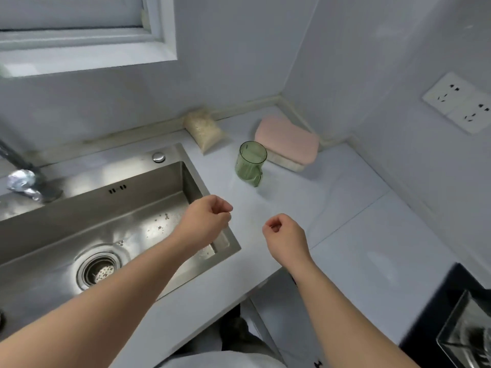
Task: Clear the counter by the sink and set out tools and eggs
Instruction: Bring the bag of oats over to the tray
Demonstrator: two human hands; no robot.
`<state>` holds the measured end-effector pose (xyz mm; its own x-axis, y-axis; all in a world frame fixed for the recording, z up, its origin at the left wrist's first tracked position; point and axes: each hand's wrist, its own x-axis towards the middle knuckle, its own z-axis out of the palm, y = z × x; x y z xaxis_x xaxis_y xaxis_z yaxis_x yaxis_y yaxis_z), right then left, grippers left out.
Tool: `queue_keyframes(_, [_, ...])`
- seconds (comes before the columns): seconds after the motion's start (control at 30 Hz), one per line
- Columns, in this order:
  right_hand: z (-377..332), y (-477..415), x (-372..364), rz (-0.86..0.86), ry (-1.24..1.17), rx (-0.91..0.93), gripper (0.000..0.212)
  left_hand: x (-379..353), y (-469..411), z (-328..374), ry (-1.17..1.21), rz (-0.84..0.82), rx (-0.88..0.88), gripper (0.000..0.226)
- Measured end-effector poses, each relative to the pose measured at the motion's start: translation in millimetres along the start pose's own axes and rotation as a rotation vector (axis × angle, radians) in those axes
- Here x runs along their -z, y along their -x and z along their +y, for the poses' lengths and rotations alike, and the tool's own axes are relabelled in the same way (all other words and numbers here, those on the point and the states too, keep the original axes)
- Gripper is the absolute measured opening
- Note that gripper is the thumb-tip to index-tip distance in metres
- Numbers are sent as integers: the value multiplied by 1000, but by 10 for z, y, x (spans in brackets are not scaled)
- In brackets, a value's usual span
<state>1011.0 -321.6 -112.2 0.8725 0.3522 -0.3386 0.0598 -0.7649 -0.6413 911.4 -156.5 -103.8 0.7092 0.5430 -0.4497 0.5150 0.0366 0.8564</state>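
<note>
Head view: left hand, right hand both curled empty; one green cup

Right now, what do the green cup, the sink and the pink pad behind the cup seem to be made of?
Green cup: probably clear tinted plastic, glossy; the counter shows through its walls. Sink: stainless steel, brushed finish, with soft grey reflections. Pink pad: matte and soft-looking, perhaps sponge or folded cloth; the look leaves that open.
</note>
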Motion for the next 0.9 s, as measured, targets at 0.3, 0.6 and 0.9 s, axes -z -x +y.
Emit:
queue_keyframes(0.3, [176, -905, 480, 59, -6, -33, 1, -799, -1060, 633, 220, -84, 189, 30])
queue_keyframes(0.6, [183, -1517, 546, 32, 6, -13, 4, -1129, -1704, 710, 564, 64, 459, 51])
queue_keyframes(0.9, [-246, -1913, 227, -21, -38, 80, 20, -546, -1426, 546, 332, 245, 302, 44])
